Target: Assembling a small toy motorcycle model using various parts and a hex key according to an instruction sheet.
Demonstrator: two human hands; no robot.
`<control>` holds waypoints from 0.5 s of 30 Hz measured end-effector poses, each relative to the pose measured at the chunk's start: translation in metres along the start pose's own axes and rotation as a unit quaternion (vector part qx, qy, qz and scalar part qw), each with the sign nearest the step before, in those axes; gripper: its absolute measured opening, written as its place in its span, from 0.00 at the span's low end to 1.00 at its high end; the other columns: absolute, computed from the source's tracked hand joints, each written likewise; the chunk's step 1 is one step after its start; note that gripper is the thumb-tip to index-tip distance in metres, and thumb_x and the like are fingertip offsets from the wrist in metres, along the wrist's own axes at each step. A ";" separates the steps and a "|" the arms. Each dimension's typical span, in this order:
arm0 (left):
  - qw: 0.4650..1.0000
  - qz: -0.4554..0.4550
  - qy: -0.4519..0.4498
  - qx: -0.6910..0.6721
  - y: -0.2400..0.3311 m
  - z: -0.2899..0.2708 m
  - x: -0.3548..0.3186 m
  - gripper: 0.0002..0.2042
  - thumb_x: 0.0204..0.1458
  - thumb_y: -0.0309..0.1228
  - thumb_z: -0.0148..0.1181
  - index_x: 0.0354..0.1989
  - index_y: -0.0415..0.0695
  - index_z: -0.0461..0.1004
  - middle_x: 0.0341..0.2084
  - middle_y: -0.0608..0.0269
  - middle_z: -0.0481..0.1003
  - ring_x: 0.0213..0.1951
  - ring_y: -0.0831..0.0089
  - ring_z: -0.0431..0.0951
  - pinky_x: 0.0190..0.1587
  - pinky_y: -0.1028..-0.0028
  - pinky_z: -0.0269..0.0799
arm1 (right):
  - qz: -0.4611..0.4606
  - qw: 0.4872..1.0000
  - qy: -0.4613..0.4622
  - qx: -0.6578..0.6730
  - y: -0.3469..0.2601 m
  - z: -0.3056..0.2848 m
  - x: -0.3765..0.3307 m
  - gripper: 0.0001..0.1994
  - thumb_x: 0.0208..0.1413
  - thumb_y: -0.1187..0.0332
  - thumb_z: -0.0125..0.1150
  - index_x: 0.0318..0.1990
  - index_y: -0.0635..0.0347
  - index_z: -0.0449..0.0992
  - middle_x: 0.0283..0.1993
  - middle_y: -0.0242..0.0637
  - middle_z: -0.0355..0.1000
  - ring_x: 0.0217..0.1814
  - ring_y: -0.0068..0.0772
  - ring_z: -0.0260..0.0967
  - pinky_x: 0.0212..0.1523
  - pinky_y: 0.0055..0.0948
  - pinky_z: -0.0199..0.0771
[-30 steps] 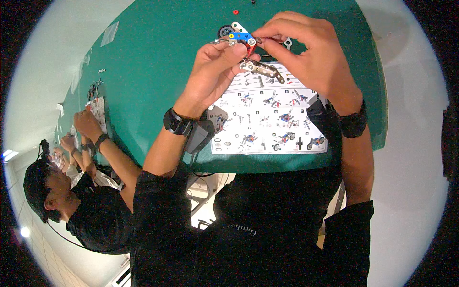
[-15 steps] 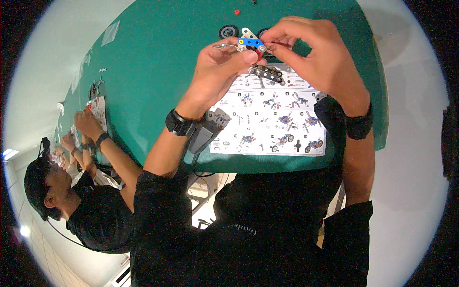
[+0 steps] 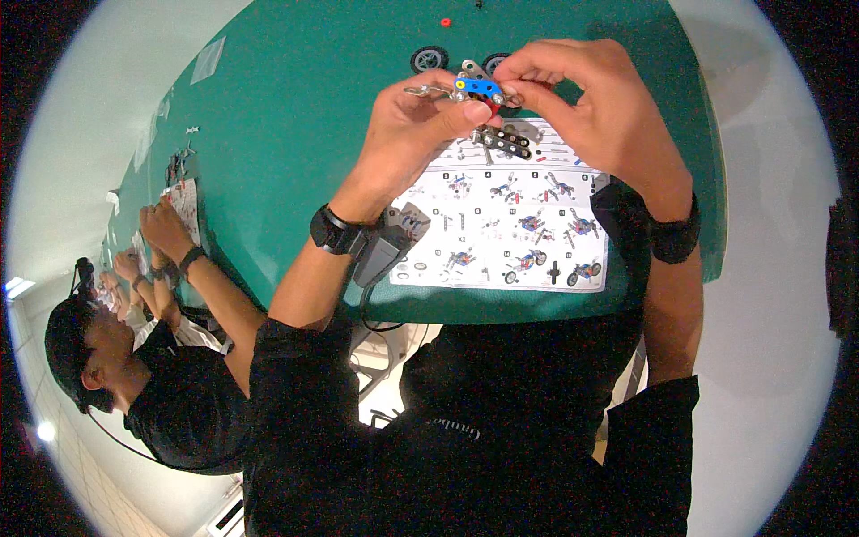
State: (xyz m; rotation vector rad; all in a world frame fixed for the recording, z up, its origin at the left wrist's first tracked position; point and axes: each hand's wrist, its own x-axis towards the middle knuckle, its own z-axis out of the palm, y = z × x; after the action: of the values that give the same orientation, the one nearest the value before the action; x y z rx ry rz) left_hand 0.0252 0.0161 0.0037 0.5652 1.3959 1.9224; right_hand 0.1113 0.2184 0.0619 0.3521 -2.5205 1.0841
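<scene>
My left hand [image 3: 407, 125] is closed around a partly built toy model of blue, red, black and silver pieces, its thumb pressing the near side. On top of the model is a blue perforated strip [image 3: 478, 87] with a yellow round end. Black perforated bars [image 3: 506, 141] stick out below, over the instruction sheet [image 3: 501, 228]. At the right end of the blue strip, the thumb and forefinger of my right hand [image 3: 586, 103] pinch together by a silver screw head. What lies between those fingertips is too small to make out.
Behind the model, two black wheels [image 3: 429, 60] lie on the green table [image 3: 286, 116], one partly covered by my right hand. Farther back is a small red ring [image 3: 446, 22]. A dark box-shaped device [image 3: 380, 258] with a cable sits at the sheet's left. Left, another person [image 3: 179, 394] works.
The model has shifted slightly right and toward me and has tilted a little in my left hand. My right fingers have stayed at its right end.
</scene>
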 end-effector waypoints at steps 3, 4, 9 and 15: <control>0.999 0.002 -0.010 0.047 0.001 0.001 -0.002 0.10 0.54 0.25 0.67 0.42 0.37 0.77 0.39 0.56 0.81 0.40 0.71 0.82 0.41 0.77 0.75 | 0.001 0.999 -0.025 0.023 0.009 -0.003 0.000 0.06 0.55 0.72 0.63 0.39 0.64 0.79 0.35 0.41 0.79 0.33 0.35 0.75 0.32 0.30 0.72; 0.997 0.001 -0.020 0.070 0.001 0.002 -0.002 0.10 0.54 0.24 0.67 0.42 0.37 0.76 0.38 0.55 0.81 0.40 0.72 0.81 0.42 0.76 0.76 | -0.014 0.999 -0.029 0.040 0.015 -0.004 -0.001 0.07 0.55 0.72 0.63 0.39 0.64 0.80 0.34 0.41 0.79 0.33 0.35 0.75 0.33 0.30 0.72; 0.989 0.023 -0.080 0.120 0.000 0.008 -0.006 0.10 0.55 0.21 0.63 0.45 0.36 0.74 0.40 0.58 0.79 0.40 0.71 0.81 0.46 0.74 0.77 | -0.080 0.997 -0.010 -0.020 0.016 -0.001 -0.004 0.08 0.56 0.73 0.63 0.41 0.66 0.79 0.35 0.43 0.79 0.33 0.36 0.76 0.36 0.28 0.74; 0.997 -0.012 -0.033 0.062 0.001 0.005 -0.004 0.12 0.53 0.19 0.65 0.45 0.36 0.72 0.40 0.55 0.80 0.44 0.72 0.80 0.46 0.74 0.76 | 0.016 0.990 -0.028 0.138 0.034 0.017 -0.001 0.09 0.56 0.69 0.63 0.36 0.68 0.79 0.29 0.46 0.78 0.30 0.36 0.79 0.33 0.30 0.76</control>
State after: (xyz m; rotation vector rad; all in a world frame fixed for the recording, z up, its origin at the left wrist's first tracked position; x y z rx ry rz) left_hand 0.0309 0.0164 0.0065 0.6612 1.4796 1.7923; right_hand 0.0958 0.2286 0.0293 0.4229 -2.4326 1.4589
